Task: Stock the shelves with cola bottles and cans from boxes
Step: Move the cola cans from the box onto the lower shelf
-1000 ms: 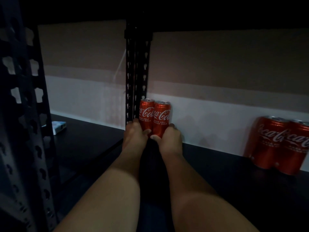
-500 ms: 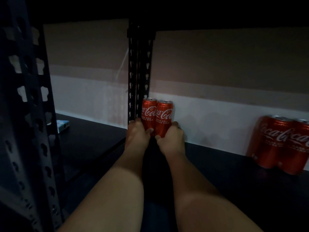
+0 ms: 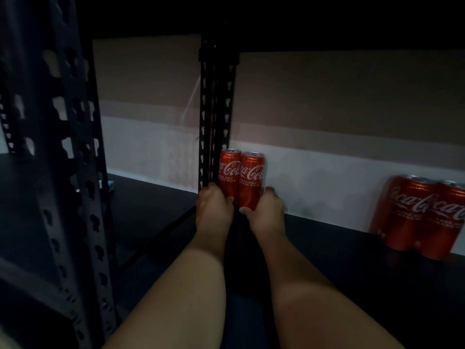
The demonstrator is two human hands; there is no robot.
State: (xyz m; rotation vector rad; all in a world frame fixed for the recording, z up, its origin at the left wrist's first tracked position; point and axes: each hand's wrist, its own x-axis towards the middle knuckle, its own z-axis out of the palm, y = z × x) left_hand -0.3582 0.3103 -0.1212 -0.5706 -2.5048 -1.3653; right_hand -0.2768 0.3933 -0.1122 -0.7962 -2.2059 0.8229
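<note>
You are in the placing step: two slim cans stand upright and touching at the back of the shelf (image 3: 327, 248), just right of the rear post (image 3: 214, 109), which serves as the landmark here. Your left hand (image 3: 214, 210) grips the left can (image 3: 227, 172) low down, fingers curled round its far side next to the post. Your right hand (image 3: 266, 212) grips the right can (image 3: 251, 180) the same way, thumb at the front and fingers wrapped behind. The light is poor, so I cannot say for sure whether the can bases are fully down on the shelf, though they look seated.

The next move, as I judge it, calls for letting go of both cans without tipping them, then drawing your arms straight back for more stock.

Well to the right of the post, a pack of larger cans (image 3: 422, 217) stands against the back wall (image 3: 339, 172), leaving an open run of shelf between. The left hand has little room: it sits hard by the post, so slide it out towards you, not sideways. Nearer you and left of the post, the front upright (image 3: 70, 172) crowds your left forearm. A small pale thing far left of the post is too dim to name.
</note>
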